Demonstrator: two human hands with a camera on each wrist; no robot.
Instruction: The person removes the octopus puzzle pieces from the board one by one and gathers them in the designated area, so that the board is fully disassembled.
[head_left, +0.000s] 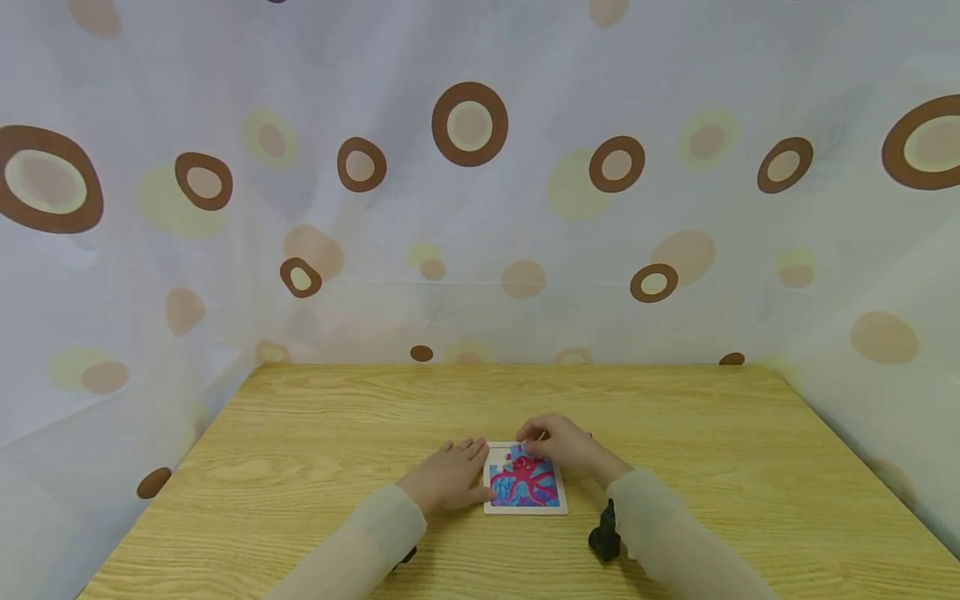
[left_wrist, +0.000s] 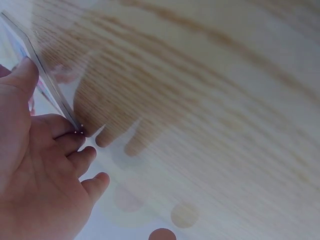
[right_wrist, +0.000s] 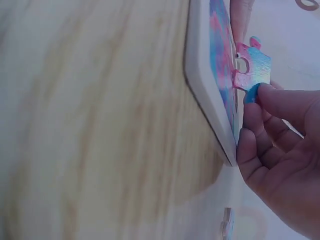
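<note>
A white-framed jigsaw puzzle board (head_left: 525,510) lies on the table, its picture a pink octopus on blue. Bare white backing shows along the upper left of its tray. My right hand (head_left: 558,442) is over the top right of the board and pinches a pink and light-blue puzzle piece (right_wrist: 257,65) by its blue knob, between thumb and fingers. The piece is tilted up off the picture in the right wrist view. My left hand (head_left: 450,477) lies along the board's left side, fingers extended at the edge and thumb (left_wrist: 26,75) on the frame.
Just past the right hand, a small loose piece (head_left: 589,435) peeks out, mostly hidden; the right wrist view shows a loose piece (right_wrist: 227,225) edge-on. The wood-grain table (head_left: 322,425) runs back to a white curtain (head_left: 465,217) with brown and yellow circles.
</note>
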